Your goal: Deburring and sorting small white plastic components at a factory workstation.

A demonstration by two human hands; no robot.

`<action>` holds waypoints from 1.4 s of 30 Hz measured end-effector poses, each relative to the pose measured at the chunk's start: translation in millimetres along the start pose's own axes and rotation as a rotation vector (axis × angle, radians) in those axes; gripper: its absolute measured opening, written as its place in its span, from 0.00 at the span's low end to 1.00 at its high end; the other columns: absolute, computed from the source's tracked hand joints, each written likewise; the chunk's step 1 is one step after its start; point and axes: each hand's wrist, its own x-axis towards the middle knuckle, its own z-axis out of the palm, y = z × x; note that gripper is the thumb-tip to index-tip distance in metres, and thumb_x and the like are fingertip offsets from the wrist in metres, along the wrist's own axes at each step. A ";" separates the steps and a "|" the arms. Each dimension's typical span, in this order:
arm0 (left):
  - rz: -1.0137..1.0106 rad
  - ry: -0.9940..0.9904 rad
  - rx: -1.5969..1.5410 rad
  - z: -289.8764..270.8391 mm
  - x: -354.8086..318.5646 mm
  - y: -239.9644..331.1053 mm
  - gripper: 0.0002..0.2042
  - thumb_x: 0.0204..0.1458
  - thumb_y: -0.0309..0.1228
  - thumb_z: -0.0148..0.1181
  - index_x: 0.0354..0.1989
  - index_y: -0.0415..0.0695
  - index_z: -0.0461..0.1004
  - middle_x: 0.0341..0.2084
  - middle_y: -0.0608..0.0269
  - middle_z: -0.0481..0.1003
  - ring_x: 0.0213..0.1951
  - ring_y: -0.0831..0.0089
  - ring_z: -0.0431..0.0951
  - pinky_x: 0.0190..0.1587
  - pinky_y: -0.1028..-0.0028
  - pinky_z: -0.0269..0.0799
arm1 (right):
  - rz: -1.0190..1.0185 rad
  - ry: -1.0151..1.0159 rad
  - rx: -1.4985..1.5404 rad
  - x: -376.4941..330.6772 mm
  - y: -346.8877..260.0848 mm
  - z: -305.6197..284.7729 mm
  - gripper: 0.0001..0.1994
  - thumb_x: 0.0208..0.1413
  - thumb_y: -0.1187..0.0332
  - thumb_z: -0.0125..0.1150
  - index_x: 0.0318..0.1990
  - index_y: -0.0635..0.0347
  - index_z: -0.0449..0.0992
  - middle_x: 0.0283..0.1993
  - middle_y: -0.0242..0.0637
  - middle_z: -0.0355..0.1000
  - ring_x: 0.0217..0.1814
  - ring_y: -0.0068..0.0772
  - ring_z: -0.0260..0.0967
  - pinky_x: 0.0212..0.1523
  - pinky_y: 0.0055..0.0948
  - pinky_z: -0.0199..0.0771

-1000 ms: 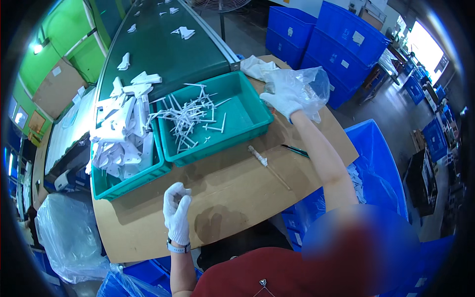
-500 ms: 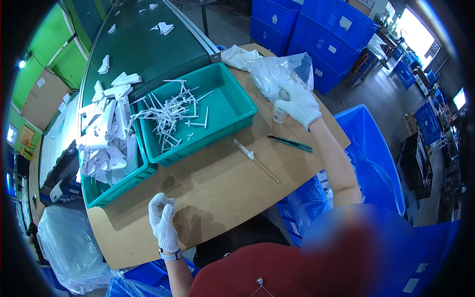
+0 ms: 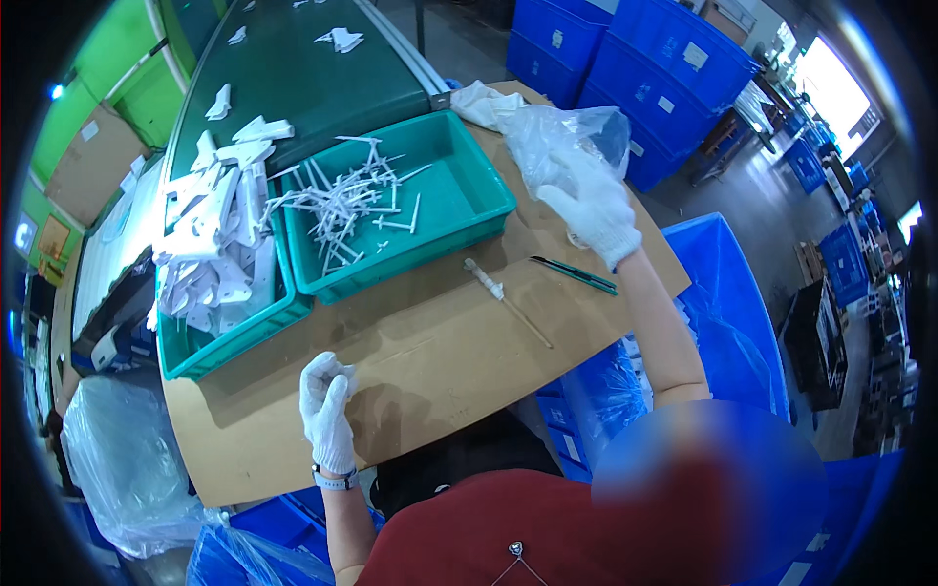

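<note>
My left hand (image 3: 327,410), in a white knit glove, is held above the near left part of the brown board table. Its fingers are curled toward the thumb; whatever may be between them is too small to make out. My right hand (image 3: 594,210), also gloved, reaches to the far right of the table with thumb and fingers apart. It lies over the near side of a clear plastic bag (image 3: 547,146) and hides most of a small cup. Closer to me are a dark green slim tool (image 3: 576,275) and a thin stick with a white wrapped end (image 3: 510,303).
A green tray (image 3: 459,176) holds white branching plastic pieces (image 3: 342,210). Beside it, another green tray (image 3: 234,356) is heaped with flat white parts (image 3: 220,225). A green conveyor belt (image 3: 293,78) carries loose white parts. Blue crates (image 3: 655,78) and a blue bin (image 3: 733,293) stand right.
My right hand has spread its fingers and now covers most of the cup beneath it. My left hand stays curled in nearly the same place. The whole view has shifted slightly.
</note>
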 end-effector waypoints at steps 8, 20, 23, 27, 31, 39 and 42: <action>0.023 -0.021 -0.031 -11.2 -21.3 2.8 0.16 0.60 0.28 0.59 0.57 0.43 0.71 0.43 0.67 0.73 0.48 0.73 0.76 0.50 0.73 0.71 | 0.492 -0.673 0.851 61.7 -16.4 129.0 0.26 0.54 0.56 0.68 0.54 0.67 0.77 0.51 0.46 0.78 0.51 0.40 0.76 0.54 0.36 0.73; 0.333 -0.044 0.542 -26.9 58.4 45.7 0.17 0.58 0.28 0.62 0.55 0.38 0.73 0.45 0.61 0.76 0.45 0.70 0.77 0.52 0.70 0.73 | 0.686 -0.542 1.511 74.1 -32.9 70.0 0.13 0.55 0.72 0.62 0.47 0.68 0.77 0.42 0.42 0.79 0.40 0.35 0.79 0.44 0.35 0.81; 0.572 -0.067 0.978 -8.6 130.5 81.6 0.19 0.53 0.30 0.60 0.55 0.45 0.71 0.48 0.49 0.74 0.46 0.50 0.78 0.48 0.57 0.74 | 0.674 -0.525 1.472 78.9 -40.5 65.1 0.15 0.55 0.73 0.60 0.49 0.68 0.76 0.43 0.43 0.79 0.41 0.36 0.79 0.45 0.35 0.82; 0.561 0.007 1.467 17.8 232.7 104.1 0.18 0.59 0.28 0.49 0.57 0.51 0.70 0.52 0.52 0.74 0.49 0.49 0.79 0.48 0.52 0.76 | 0.602 -0.520 1.516 74.7 -49.2 55.4 0.17 0.55 0.73 0.60 0.53 0.68 0.76 0.45 0.43 0.79 0.42 0.37 0.79 0.45 0.36 0.81; 0.505 -0.069 1.724 36.3 292.9 101.5 0.20 0.60 0.28 0.48 0.61 0.56 0.68 0.53 0.53 0.74 0.54 0.51 0.77 0.51 0.53 0.75 | 0.643 -0.535 1.468 71.8 -46.6 57.7 0.19 0.55 0.74 0.60 0.54 0.69 0.75 0.46 0.43 0.79 0.42 0.37 0.79 0.45 0.36 0.81; 0.350 -0.333 2.016 46.6 350.4 107.2 0.17 0.60 0.30 0.51 0.56 0.52 0.75 0.49 0.52 0.79 0.54 0.54 0.79 0.53 0.56 0.76 | 0.605 -0.473 1.386 60.0 -49.9 52.7 0.18 0.54 0.72 0.63 0.52 0.70 0.75 0.42 0.40 0.78 0.39 0.29 0.77 0.39 0.30 0.80; 0.515 -0.348 2.095 41.3 353.2 107.6 0.11 0.57 0.29 0.53 0.42 0.49 0.82 0.40 0.51 0.82 0.46 0.52 0.83 0.46 0.58 0.79 | 0.619 -0.455 1.351 57.3 -51.4 50.7 0.18 0.54 0.72 0.63 0.52 0.70 0.75 0.41 0.40 0.78 0.38 0.29 0.77 0.38 0.29 0.79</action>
